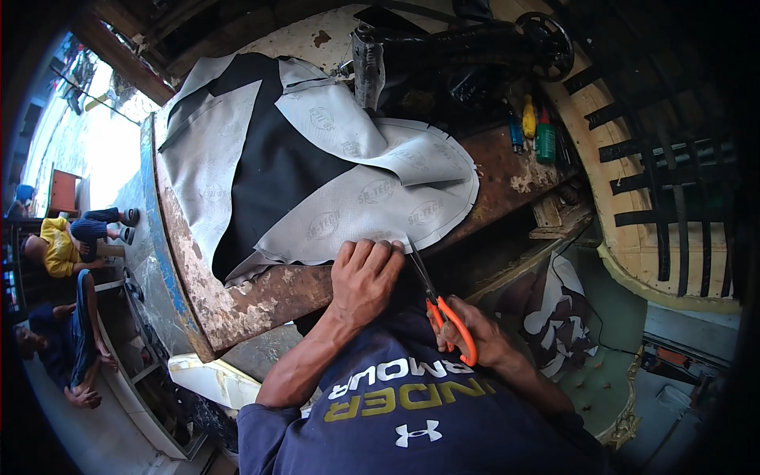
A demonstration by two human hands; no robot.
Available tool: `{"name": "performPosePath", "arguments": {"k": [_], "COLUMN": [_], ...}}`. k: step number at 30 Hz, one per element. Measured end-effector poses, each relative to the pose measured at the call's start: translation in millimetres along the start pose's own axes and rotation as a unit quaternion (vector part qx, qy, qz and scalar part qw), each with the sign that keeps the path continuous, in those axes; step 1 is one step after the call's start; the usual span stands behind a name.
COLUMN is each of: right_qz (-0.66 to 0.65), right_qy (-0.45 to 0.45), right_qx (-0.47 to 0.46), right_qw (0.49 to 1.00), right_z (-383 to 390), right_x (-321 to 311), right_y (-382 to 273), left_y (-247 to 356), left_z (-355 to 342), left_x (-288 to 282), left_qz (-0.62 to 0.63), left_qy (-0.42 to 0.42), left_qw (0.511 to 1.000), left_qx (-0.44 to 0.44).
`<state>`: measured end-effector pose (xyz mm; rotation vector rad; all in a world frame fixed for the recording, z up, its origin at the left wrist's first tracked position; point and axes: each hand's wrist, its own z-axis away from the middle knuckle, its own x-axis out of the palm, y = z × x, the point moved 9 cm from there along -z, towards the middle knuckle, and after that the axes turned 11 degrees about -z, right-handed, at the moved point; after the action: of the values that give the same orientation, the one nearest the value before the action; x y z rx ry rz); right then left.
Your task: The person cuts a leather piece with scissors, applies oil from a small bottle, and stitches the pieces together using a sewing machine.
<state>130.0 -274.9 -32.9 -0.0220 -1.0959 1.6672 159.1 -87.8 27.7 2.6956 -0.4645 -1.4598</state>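
My left hand (366,275) presses flat on the near edge of a grey sheet of lining material (356,190) that lies over black fabric (273,170) on a worn wooden table (253,305). My right hand (479,339) grips orange-handled scissors (443,313). Their blades point up and reach the grey sheet's edge just right of my left hand's fingers. The grey sheet is folded over itself, with a curved cut edge on its right side.
A black sewing machine (467,47) stands at the table's far end, with yellow (528,119), green (545,138) and blue (515,133) bottles beside it. Grey and black offcuts (554,317) lie low on the right. Two people (67,237) sit at the far left.
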Motion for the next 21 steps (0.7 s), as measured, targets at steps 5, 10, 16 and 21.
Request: {"name": "performPosePath", "arguments": {"k": [5, 10, 16, 21], "right_qz": [-0.008, -0.052, -0.04, 0.045], "right_qy": [-0.011, -0.01, 0.028, 0.018], "right_qx": [-0.004, 0.007, 0.045, -0.011], "right_qw": [1.0, 0.999, 0.998, 0.999], "right_z": [-13, -12, -14, -15], "right_x": [6, 3, 6, 6], "right_y": [1, 3, 7, -2], "left_y": [2, -19, -31, -28], "left_z": [3, 9, 28, 27], "left_x": [-1, -3, -9, -7], "left_qz": [0.0, 0.035, 0.02, 0.021], "left_qy": [0.002, -0.043, -0.061, -0.042], "left_qw": [1.0, 0.995, 0.992, 0.993], "left_qx": [0.004, -0.077, -0.109, -0.113]}}
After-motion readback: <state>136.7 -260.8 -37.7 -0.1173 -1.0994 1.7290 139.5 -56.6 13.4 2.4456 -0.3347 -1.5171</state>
